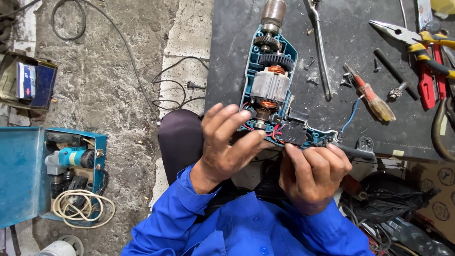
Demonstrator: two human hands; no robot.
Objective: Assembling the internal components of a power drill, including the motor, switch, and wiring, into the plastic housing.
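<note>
Both hands grip the opened drill (272, 90) lying at the bench edge: left hand (225, 142) closed at seven o'clock, right hand (310, 170) curled at five, hiding its handle. Chuck cut off at twelve.

The opened electric drill (272, 78) lies on its side at the near edge of the dark workbench (341, 57), chuck pointing away from that edge. One teal shell half is off, exposing gears, silver motor core, copper windings, red wiring and a black switch block.
</note>
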